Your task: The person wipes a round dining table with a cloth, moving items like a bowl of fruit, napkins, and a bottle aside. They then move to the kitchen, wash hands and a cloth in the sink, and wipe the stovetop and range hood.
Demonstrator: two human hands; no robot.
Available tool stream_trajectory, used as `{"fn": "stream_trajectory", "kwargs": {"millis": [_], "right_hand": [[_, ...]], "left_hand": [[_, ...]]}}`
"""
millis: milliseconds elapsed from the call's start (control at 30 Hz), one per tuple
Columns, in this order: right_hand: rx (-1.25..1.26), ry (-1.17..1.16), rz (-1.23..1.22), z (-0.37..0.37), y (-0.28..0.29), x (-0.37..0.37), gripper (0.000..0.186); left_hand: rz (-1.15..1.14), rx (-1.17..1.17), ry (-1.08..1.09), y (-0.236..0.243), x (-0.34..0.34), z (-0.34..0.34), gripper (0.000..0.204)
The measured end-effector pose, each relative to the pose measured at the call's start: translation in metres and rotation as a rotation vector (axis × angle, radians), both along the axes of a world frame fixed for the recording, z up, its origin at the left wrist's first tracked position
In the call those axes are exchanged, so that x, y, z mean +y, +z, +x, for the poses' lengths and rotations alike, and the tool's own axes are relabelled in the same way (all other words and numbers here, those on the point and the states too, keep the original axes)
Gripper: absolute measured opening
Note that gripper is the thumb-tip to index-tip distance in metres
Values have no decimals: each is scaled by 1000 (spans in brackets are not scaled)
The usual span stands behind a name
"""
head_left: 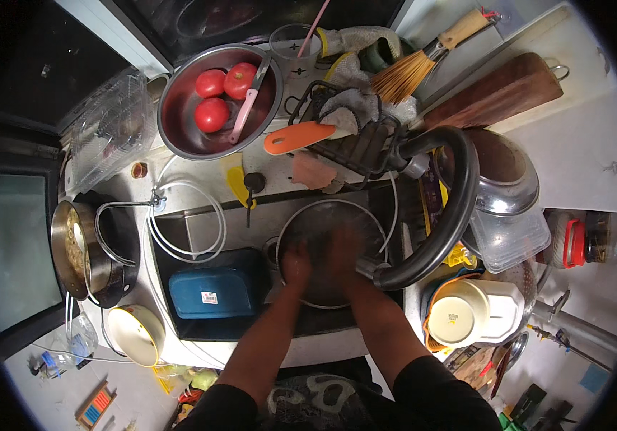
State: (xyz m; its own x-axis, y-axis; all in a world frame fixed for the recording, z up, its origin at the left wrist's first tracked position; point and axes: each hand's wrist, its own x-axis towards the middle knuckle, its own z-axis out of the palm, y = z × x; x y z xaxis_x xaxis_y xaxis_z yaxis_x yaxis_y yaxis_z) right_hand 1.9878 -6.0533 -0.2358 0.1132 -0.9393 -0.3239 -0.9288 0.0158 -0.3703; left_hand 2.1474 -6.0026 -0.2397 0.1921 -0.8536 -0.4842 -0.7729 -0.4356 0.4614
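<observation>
A round, dark-bottomed pan [326, 302] with a thin pale rim sits in the dark sink [208, 332]. Both my hands reach down inside it. My left hand [296, 266] is near the pan's left side, its fingers partly blurred. Further right, my right hand [344, 248] is smeared by motion, and its fingers cannot be made out. Whether either hand holds anything is hidden by blur and shadow. A thick black curved faucet [463, 208] arches over from the right, its spout end next to my right wrist. To the left, a blue rectangular tub [211, 293] lies in the sink.
Behind the sink, a metal bowl [172, 136] holds red tomatoes [211, 115] and a pink-handled knife [244, 115]. A black wire rack [376, 147] stands beside it. Left are a pot [71, 266] and a cream bowl [136, 336]; right, stacked cream containers [459, 321].
</observation>
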Motion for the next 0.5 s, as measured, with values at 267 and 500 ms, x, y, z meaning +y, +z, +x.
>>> {"fn": "stream_trajectory", "kwargs": {"millis": [267,500], "right_hand": [[-508,-448,422,62,29,31,53],[-580,-609,294,50,114,8,36]], "left_hand": [[261,112,-405,-81,53,12,48],[686,755,573,73,-34,6,49]]}}
